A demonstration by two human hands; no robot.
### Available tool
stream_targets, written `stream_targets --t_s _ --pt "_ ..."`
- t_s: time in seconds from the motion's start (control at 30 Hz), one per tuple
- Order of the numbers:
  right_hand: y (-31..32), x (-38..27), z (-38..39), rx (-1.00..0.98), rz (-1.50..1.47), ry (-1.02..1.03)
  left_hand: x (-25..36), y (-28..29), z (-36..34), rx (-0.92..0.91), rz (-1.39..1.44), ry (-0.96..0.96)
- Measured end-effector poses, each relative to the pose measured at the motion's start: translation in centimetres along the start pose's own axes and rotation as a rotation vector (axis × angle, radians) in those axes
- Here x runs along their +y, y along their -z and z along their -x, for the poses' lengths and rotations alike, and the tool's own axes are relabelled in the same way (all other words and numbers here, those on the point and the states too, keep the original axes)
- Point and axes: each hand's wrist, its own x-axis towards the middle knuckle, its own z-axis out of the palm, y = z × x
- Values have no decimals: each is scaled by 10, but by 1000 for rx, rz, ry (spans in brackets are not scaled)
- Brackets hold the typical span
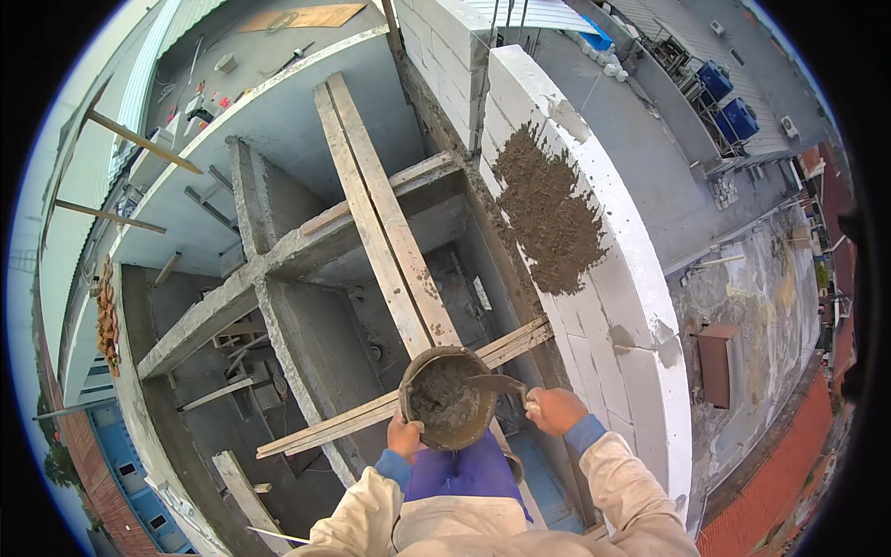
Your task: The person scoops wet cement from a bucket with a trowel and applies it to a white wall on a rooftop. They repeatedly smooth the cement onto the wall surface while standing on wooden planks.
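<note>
A round bucket (447, 438) of wet grey mortar (436, 395) is held up in front of my body. My left hand (405, 434) is closed on the bucket's left rim. In my right hand (555, 409) is the handle of a trowel (497, 382), whose blade reaches over the bucket's right rim into the mortar. To the right stands a white block wall (601, 367), with a large rough patch of brown wet mortar (552, 213) spread on its face.
Two long planks (376, 209) run ahead of me, over a cross plank (520, 342). Below them, concrete beams (278, 251) frame deep open bays with drops to a lower floor. Timber pieces (246, 501) lie at the lower left. Rooftops and blue tanks (736, 119) lie beyond the wall.
</note>
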Motion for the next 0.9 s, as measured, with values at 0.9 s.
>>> stream_targets --t_s 0.9 --pt "41 -51 72 301 7 178 89 -93 95 -284 39 -325"
